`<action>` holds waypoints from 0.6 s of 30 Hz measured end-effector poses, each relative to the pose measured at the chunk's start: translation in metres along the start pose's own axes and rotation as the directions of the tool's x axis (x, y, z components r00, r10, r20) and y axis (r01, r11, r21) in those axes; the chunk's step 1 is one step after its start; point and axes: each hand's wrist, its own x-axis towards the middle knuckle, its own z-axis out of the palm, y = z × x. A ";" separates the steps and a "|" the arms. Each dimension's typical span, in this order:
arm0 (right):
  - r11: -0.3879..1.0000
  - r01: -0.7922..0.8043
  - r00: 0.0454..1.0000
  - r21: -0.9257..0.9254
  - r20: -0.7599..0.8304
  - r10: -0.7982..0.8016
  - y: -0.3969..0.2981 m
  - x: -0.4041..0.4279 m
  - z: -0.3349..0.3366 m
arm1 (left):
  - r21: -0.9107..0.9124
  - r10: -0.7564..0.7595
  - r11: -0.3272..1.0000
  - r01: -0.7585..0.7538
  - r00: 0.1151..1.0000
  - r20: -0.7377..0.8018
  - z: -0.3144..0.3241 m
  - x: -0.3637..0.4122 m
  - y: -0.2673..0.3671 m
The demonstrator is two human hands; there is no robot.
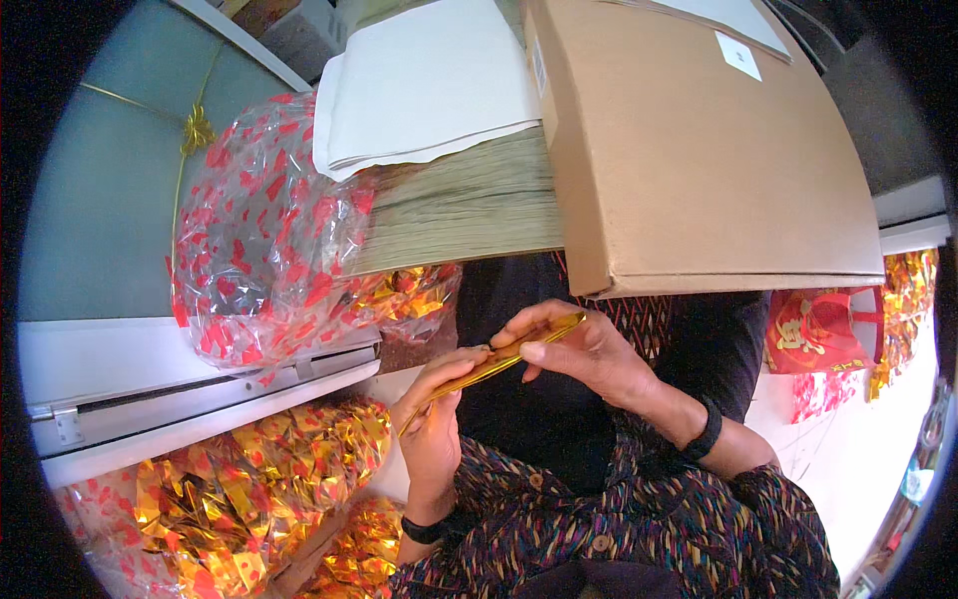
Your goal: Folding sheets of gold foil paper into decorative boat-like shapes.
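Above my lap, both hands hold a thin folded piece of shiny gold paper (494, 365), tilted so that its right end is higher in the picture. My left hand (438, 400) grips its lower left part, with the fingers behind and the thumb beneath. My right hand (580, 348) pinches the upper right part between thumb and fingers. The paper's edge faces me, so its broad faces are mostly hidden. Just beyond the hands is the front edge of a wood-grain table (464, 202).
A large cardboard box (718, 172) overhangs the table's front edge at right. White paper sheets (434, 82) lie at back left. A clear plastic bag with red hearts (262, 247) hangs by the table's left side. Bags of gold foil pieces (262, 487) and a red gift bag (816, 329) flank me.
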 end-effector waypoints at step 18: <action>0.998 -0.065 0.998 0.004 0.015 0.065 0.012 0.006 -0.003 | -0.316 -0.238 0.929 0.190 0.964 -0.121 -0.008 -0.006 -0.020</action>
